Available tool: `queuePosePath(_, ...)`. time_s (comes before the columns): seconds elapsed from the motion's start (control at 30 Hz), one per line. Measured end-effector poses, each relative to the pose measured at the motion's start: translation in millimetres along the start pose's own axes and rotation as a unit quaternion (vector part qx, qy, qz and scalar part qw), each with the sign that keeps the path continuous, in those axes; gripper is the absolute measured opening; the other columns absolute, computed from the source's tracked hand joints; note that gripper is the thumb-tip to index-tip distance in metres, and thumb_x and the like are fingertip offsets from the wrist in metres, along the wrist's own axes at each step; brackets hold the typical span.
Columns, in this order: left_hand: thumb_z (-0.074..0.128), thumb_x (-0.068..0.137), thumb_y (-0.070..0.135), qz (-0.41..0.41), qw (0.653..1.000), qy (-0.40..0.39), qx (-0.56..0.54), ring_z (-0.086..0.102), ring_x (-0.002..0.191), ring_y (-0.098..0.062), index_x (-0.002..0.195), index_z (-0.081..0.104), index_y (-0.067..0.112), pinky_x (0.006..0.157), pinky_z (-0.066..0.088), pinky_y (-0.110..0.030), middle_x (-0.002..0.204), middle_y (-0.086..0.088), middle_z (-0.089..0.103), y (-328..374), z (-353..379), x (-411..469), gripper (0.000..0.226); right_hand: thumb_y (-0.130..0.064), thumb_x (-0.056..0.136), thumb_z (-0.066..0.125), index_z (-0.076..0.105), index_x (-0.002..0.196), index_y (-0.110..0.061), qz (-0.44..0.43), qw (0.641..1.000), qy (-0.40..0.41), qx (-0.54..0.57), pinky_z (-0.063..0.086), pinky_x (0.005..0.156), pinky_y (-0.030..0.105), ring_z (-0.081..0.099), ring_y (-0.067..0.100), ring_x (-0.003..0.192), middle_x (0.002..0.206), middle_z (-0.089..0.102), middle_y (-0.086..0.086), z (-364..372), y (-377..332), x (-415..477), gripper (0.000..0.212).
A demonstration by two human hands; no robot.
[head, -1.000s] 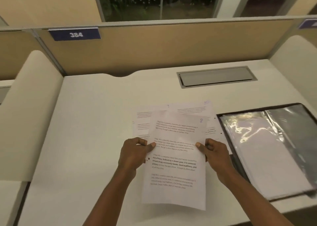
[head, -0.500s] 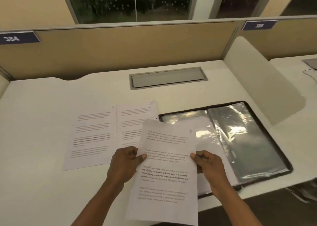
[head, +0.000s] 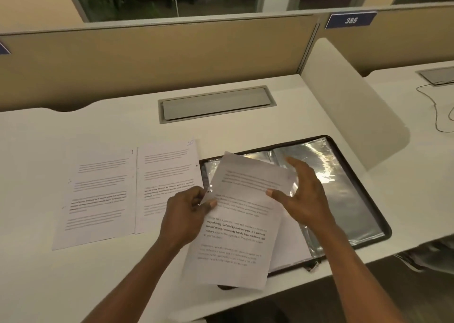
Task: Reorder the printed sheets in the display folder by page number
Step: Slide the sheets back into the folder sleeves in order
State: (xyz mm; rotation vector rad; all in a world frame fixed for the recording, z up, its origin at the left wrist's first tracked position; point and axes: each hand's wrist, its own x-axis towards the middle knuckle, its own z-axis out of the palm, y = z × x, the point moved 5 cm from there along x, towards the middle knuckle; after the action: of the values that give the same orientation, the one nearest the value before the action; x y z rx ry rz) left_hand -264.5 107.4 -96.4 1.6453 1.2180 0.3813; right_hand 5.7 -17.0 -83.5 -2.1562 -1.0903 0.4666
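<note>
I hold one printed sheet (head: 235, 229) tilted over the left half of the open black display folder (head: 353, 190), whose clear glossy sleeves lie flat on the desk. My left hand (head: 186, 214) pinches the sheet's left edge. My right hand (head: 302, 195) rests on the sheet's upper right part, thumb on the paper and fingers spread over the folder sleeve behind it. Two more printed sheets lie side by side on the desk to the left: one (head: 98, 192) further left, the other (head: 169, 180) right against the folder's left edge.
The white desk (head: 73, 286) has a grey cable hatch (head: 216, 103) at the back and a tan partition behind it. A rounded white divider (head: 353, 106) stands to the right; beyond it a neighbouring desk carries a cable (head: 434, 111). The desk's front edge runs just below the folder.
The view has swung right and both hands carried the sheet right, over the folder. My right hand has gone from pinching the sheet's edge to spreading its fingers over the top part.
</note>
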Motion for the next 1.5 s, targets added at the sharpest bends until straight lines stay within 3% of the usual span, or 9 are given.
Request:
queuePosePath(0.17, 0.075, 0.097, 0.032, 0.06, 0.996, -0.053, 0.034, 0.077, 0.076, -0.007, 0.095, 0.07, 0.028, 0.066, 0.066, -0.039, 0.091, 0.012, 0.079, 3, 14, 26, 0.007, -0.044, 0.074, 0.093, 0.049, 0.147, -0.033, -0.036, 0.991, -0.109, -0.073, 0.054, 0.09, 0.032, 0.064, 0.014, 0.108, 0.124, 0.066, -0.011, 3, -28, 30, 0.085)
queuePosePath(0.27, 0.075, 0.097, 0.033, 0.065, 0.995, -0.07, 0.032, 0.076, 0.076, -0.005, 0.095, 0.069, 0.029, 0.064, 0.066, -0.035, 0.093, 0.013, 0.078, 2, 21, 34, 0.007, -0.038, 0.077, 0.092, 0.065, 0.123, -0.032, -0.028, 0.981, -0.159, -0.11, 0.055, 0.075, 0.025, 0.07, 0.012, 0.092, 0.104, 0.07, -0.013, 4, -28, 46, 0.054)
queuePosePath(0.5, 0.077, 0.096, 0.036, 0.042, 0.997, -0.053, 0.025, 0.075, 0.074, -0.004, 0.094, 0.07, 0.029, 0.065, 0.065, -0.036, 0.09, 0.014, 0.078, -9, 34, 50, 0.01, -0.026, 0.079, 0.091, 0.077, 0.084, -0.02, -0.01, 0.96, -0.252, -0.125, 0.06, 0.066, 0.037, 0.072, 0.009, 0.07, 0.079, 0.075, -0.007, 8, -7, 77, 0.016)
queuePosePath(0.7, 0.085, 0.088, 0.041, -0.03, 0.999, -0.01, 0.015, 0.073, 0.071, -0.004, 0.088, 0.07, 0.027, 0.067, 0.064, -0.031, 0.08, 0.011, 0.076, -16, 57, 67, 0.02, -0.023, 0.084, 0.087, 0.072, 0.078, -0.017, -0.029, 0.957, -0.255, -0.134, 0.056, 0.066, 0.036, 0.072, 0.015, 0.073, 0.078, 0.074, -0.004, -13, 12, 131, 0.018)
queuePosePath(0.8, 0.09, 0.082, 0.041, -0.058, 0.998, 0.012, 0.027, 0.066, 0.068, -0.003, 0.085, 0.07, 0.027, 0.064, 0.055, -0.024, 0.077, 0.011, 0.071, -16, 77, 71, 0.024, -0.024, 0.087, 0.085, 0.072, 0.08, -0.018, -0.039, 0.95, -0.273, -0.147, 0.05, 0.058, 0.024, 0.07, 0.014, 0.073, 0.077, 0.073, -0.005, -30, 27, 167, 0.016)
queuePosePath(0.93, 0.087, 0.085, 0.04, -0.105, 0.991, 0.071, 0.043, 0.066, 0.071, -0.005, 0.082, 0.07, 0.026, 0.065, 0.055, -0.027, 0.077, 0.01, 0.071, -4, 115, 68, 0.022, -0.027, 0.084, 0.087, 0.074, 0.083, -0.013, -0.085, 0.928, -0.317, -0.177, 0.056, 0.07, 0.043, 0.072, 0.026, 0.08, 0.081, 0.075, 0.003, -45, 46, 217, 0.019)
queuePosePath(1.13, 0.068, 0.097, 0.052, -0.217, 0.923, 0.232, 0.218, 0.063, 0.075, -0.01, 0.093, 0.064, 0.025, 0.064, 0.047, -0.028, 0.083, 0.011, 0.068, 38, 179, 40, 0.027, -0.025, 0.087, 0.086, 0.074, 0.09, -0.021, -0.167, 0.89, -0.345, -0.249, 0.044, 0.067, 0.032, 0.066, 0.024, 0.087, 0.088, 0.071, 0.001, -67, 50, 286, 0.013)
queuePosePath(1.3, 0.057, 0.104, 0.048, -0.127, 0.925, 0.219, 0.283, 0.062, 0.084, -0.013, 0.091, 0.066, 0.023, 0.068, 0.053, -0.032, 0.088, 0.007, 0.066, 77, 255, 36, 0.03, -0.028, 0.086, 0.086, 0.076, 0.102, -0.012, -0.213, 0.883, -0.301, -0.291, 0.039, 0.072, 0.033, 0.059, 0.029, 0.092, 0.095, 0.065, 0.007, -82, 38, 340, 0.025)
queuePosePath(1.5, 0.077, 0.086, 0.039, 0.04, 0.93, 0.137, 0.339, 0.062, 0.108, -0.032, 0.097, 0.073, 0.017, 0.089, 0.057, -0.045, 0.108, -0.008, 0.069, 99, 349, 53, 0.026, -0.025, 0.085, 0.086, 0.077, 0.104, -0.01, -0.244, 0.877, -0.288, -0.297, 0.048, 0.074, 0.037, 0.063, 0.031, 0.091, 0.097, 0.072, 0.011, -92, 13, 363, 0.026)
